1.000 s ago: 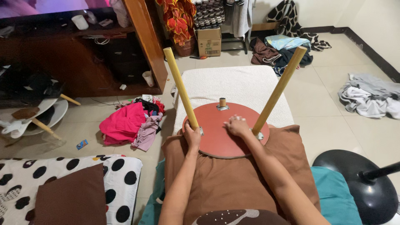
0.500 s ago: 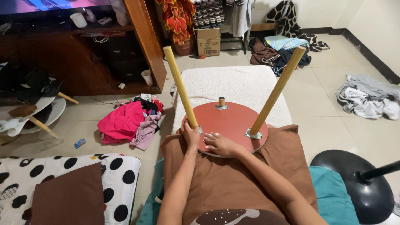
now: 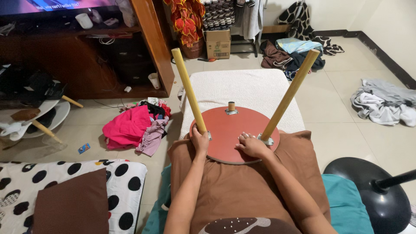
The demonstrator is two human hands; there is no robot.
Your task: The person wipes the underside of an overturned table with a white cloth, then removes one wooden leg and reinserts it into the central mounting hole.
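Fingers of the left hand (image 3: pixel 200 141) wrap a wooden leg (image 3: pixel 188 91). Right hand (image 3: pixel 252 146) rests open on the red round seat (image 3: pixel 229 130). Brown cardboard box (image 3: pixel 218 43) stands beyond.

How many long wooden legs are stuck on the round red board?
2. One leg stands on the left of the round red board, gripped by the left hand. The other leg stands on the right, beside the right hand.

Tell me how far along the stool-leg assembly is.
Done: two wooden legs stand in brackets on the upturned red round seat. In hand: the left hand grips the left leg's base; the right hand rests flat on the seat. Left: the third bracket shows only a short stub, no leg.
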